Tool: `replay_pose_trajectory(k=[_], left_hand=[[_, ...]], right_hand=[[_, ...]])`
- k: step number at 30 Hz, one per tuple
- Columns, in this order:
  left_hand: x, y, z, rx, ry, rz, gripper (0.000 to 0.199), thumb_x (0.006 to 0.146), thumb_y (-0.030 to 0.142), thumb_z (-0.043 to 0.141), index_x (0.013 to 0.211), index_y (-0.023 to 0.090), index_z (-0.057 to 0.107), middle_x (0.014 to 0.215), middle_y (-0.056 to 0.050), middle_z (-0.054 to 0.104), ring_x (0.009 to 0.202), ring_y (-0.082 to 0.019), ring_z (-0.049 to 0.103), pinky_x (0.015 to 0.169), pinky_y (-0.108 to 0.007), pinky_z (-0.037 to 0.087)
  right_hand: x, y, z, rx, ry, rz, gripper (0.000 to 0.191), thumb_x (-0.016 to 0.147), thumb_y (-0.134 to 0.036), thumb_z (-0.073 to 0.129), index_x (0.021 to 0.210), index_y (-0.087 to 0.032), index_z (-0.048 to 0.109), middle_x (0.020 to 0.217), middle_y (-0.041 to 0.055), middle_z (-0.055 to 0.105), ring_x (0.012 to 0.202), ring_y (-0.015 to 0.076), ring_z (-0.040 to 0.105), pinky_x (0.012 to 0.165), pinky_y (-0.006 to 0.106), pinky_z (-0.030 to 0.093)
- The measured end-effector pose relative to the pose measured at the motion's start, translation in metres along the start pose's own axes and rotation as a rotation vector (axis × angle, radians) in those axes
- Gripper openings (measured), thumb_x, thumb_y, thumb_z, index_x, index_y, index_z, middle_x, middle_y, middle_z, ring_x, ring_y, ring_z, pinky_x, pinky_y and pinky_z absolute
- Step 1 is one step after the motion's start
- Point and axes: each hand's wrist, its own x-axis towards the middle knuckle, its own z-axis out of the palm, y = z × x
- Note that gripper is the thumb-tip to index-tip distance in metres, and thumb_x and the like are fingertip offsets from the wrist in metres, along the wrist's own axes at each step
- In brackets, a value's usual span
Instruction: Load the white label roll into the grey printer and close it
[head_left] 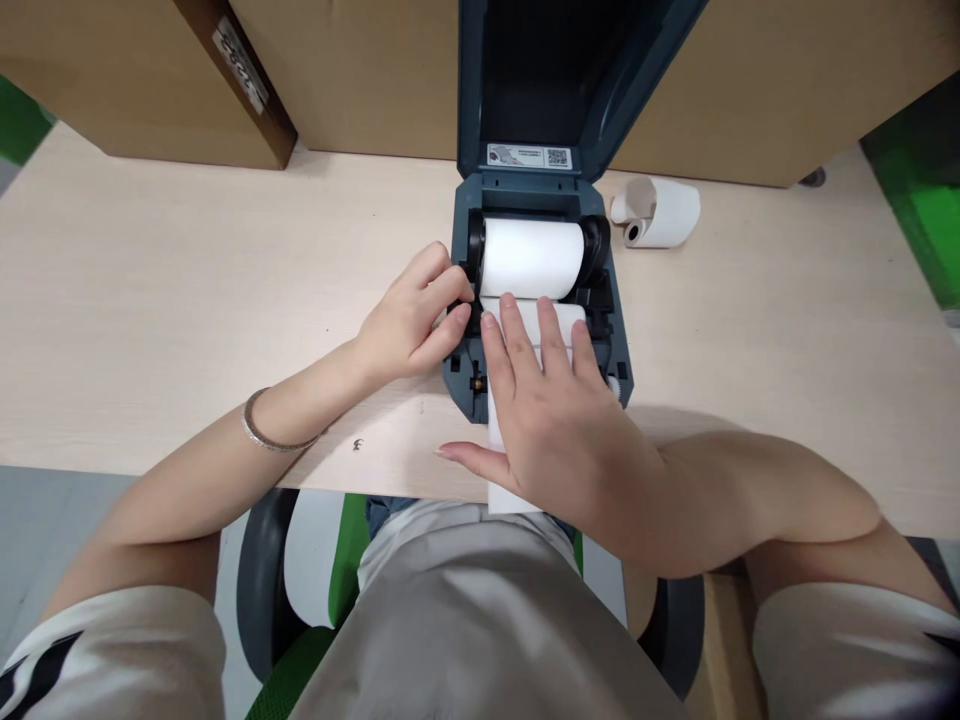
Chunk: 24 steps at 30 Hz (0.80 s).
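A dark blue-grey label printer stands on the table with its lid raised. Inside, a white paper roll sits between black holders, and its paper strip runs forward over the front and past the table edge. My right hand lies flat on the strip, fingers spread and pointing at the roll, thumb out to the left. At the printer's left side, my left hand is curled, its thumb and fingertips on the rim beside the roll holder. What lies under those fingertips is hidden.
A small, partly unwound white paper roll lies to the right of the printer. Cardboard boxes stand along the back of the table. The chair's armrest shows below the front edge.
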Motion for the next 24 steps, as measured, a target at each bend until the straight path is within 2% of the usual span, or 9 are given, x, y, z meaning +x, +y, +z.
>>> replay_pose_trajectory(k=[7, 13, 15, 17, 18, 20, 22, 24], left_hand=[[0.001, 0.001, -0.001, 0.029, 0.002, 0.019, 0.033, 0.107, 0.045, 0.036, 0.103, 0.022, 0.059, 0.089, -0.003, 0.051, 0.084, -0.020, 0.062, 0.081, -0.042, 0.060], [0.001, 0.003, -0.002, 0.141, 0.048, 0.045, 0.035, 0.108, 0.042, 0.035, 0.107, 0.021, 0.063, 0.089, -0.004, 0.053, 0.083, -0.019, 0.063, 0.076, -0.038, 0.058], [0.003, 0.005, -0.005, 0.218, 0.154, 0.171, 0.042, 0.107, 0.045, 0.033, 0.113, 0.020, 0.066, 0.093, -0.006, 0.057, 0.088, -0.020, 0.064, 0.078, -0.038, 0.060], [0.006, 0.010, -0.009, 0.248, 0.218, 0.386, 0.058, 0.105, 0.060, 0.027, 0.118, 0.020, 0.068, 0.105, -0.009, 0.064, 0.101, -0.023, 0.067, 0.086, -0.041, 0.062], [0.008, 0.014, -0.011, 0.255, 0.191, 0.496, 0.067, 0.103, 0.067, 0.023, 0.120, 0.020, 0.068, 0.112, -0.009, 0.067, 0.110, -0.024, 0.067, 0.092, -0.042, 0.063], [0.010, 0.023, -0.014, 0.295, 0.037, 0.648, 0.075, 0.101, 0.074, 0.019, 0.121, 0.019, 0.067, 0.122, -0.008, 0.071, 0.125, -0.024, 0.066, 0.104, -0.041, 0.061], [0.010, 0.031, -0.015, 0.362, -0.070, 0.714, 0.066, 0.105, 0.064, 0.024, 0.123, 0.017, 0.067, 0.125, -0.007, 0.075, 0.129, -0.020, 0.066, 0.109, -0.036, 0.059], [0.010, 0.035, -0.015, 0.415, -0.082, 0.757, 0.054, 0.108, 0.056, 0.030, 0.124, 0.020, 0.067, 0.124, -0.004, 0.077, 0.125, -0.017, 0.069, 0.110, -0.033, 0.059]], right_hand=[[-0.002, 0.004, -0.003, 0.015, -0.002, -0.002, 0.096, 0.101, -0.072, 0.036, 0.153, 0.008, 0.047, 0.154, 0.0317, 0.044, 0.140, 0.0513, 0.050, 0.109, 0.065, 0.050], [-0.009, 0.004, -0.013, 0.030, -0.036, -0.033, 0.103, 0.091, -0.078, 0.055, 0.148, 0.008, 0.053, 0.151, 0.0312, 0.048, 0.138, 0.0478, 0.054, 0.107, 0.060, 0.055], [-0.012, 0.005, -0.018, 0.044, -0.040, -0.060, 0.103, 0.090, -0.077, 0.057, 0.146, 0.009, 0.055, 0.149, 0.0318, 0.051, 0.136, 0.0477, 0.055, 0.105, 0.060, 0.056], [-0.015, 0.010, -0.025, 0.052, -0.047, -0.115, 0.093, 0.094, -0.069, 0.057, 0.142, 0.010, 0.058, 0.146, 0.0325, 0.053, 0.135, 0.0468, 0.057, 0.103, 0.057, 0.058], [-0.017, 0.014, -0.030, 0.057, -0.046, -0.156, 0.083, 0.097, -0.061, 0.055, 0.139, 0.011, 0.061, 0.143, 0.0323, 0.056, 0.134, 0.0453, 0.059, 0.103, 0.055, 0.059], [-0.020, 0.027, -0.039, 0.073, -0.035, -0.255, 0.063, 0.102, -0.043, 0.047, 0.129, 0.010, 0.068, 0.134, 0.0307, 0.063, 0.129, 0.0400, 0.064, 0.104, 0.048, 0.059], [-0.022, 0.049, -0.046, 0.119, -0.035, -0.373, 0.054, 0.104, -0.034, 0.037, 0.119, 0.002, 0.074, 0.122, 0.0240, 0.071, 0.117, 0.0317, 0.071, 0.098, 0.040, 0.062], [-0.017, 0.081, -0.050, 0.188, -0.053, -0.372, 0.052, 0.108, -0.040, 0.033, 0.115, -0.013, 0.077, 0.114, 0.0122, 0.076, 0.102, 0.0218, 0.074, 0.088, 0.032, 0.063]])
